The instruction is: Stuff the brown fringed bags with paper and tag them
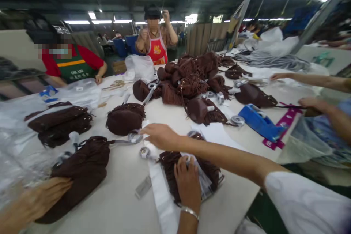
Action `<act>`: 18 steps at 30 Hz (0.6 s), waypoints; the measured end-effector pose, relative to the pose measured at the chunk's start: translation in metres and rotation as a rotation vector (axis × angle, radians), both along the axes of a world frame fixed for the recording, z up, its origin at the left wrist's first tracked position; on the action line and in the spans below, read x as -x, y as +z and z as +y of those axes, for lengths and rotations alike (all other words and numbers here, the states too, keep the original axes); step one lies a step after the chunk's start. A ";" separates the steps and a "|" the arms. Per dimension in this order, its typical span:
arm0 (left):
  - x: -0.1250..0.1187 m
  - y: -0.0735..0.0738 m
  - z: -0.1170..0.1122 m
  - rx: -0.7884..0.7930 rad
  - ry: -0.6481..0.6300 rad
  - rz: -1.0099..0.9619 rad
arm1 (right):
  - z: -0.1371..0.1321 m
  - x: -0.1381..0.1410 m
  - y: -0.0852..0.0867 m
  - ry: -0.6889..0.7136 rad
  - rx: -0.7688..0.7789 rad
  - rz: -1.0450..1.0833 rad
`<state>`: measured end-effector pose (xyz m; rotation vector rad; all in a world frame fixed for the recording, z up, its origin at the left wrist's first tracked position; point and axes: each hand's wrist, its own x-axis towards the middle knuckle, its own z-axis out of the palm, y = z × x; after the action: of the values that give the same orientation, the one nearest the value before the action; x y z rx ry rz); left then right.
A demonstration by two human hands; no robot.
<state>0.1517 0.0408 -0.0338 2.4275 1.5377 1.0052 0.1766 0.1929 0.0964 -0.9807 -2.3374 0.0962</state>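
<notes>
Currently the left hand (188, 181) is lying palm-down on a fringed bag (211, 171), fingers pressed together and flat against the clear wrap over it; a silver bracelet (189, 211) is sitting at the wrist. The fringed bag is resting on the near part of the counter (123, 197), directly in front of the wearer, and is overlapping a white paper strip (161, 195) that is running toward the near edge. The right hand (161, 136) is reaching across above the bag, fingers loosely curled; whether it is pinching anything cannot be told. It is hovering just beside a grey strap ring (135, 137), and a small metal ring (144, 152) is lying just below it. A round brown bag (124, 118) is sitting beyond the right hand, and a heap of brown bags (189, 75) is occupying the middle of the counter. A blue dispenser (259, 121) is lying well to the right. At lower left, another person's blurred hand (35, 197) is touching a large brown bag (82, 168). Two co-workers, one in a green apron (75, 67) and one in a red apron (157, 49), are standing at the far side; another person's hand (279, 76) is reaching in from the right.
</notes>
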 end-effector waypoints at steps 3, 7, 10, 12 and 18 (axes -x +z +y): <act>0.002 0.007 -0.007 0.071 0.017 0.032 | -0.052 -0.112 -0.021 -0.275 0.107 0.048; -0.003 0.008 -0.004 0.051 -0.011 0.045 | -0.144 -0.203 -0.069 -0.207 0.180 -0.233; -0.005 0.004 -0.002 0.037 -0.030 0.047 | -0.185 -0.242 -0.078 -0.343 0.159 -0.326; -0.005 0.002 -0.003 0.032 -0.035 0.041 | -0.193 -0.268 -0.069 -0.436 0.141 -0.293; -0.005 0.000 -0.003 0.030 -0.078 0.018 | -0.187 -0.331 -0.024 -1.022 0.244 0.183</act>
<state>0.1570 0.0383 -0.0339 2.4618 1.4409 0.9425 0.5080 0.0055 0.0720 -2.0559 -1.4480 0.0543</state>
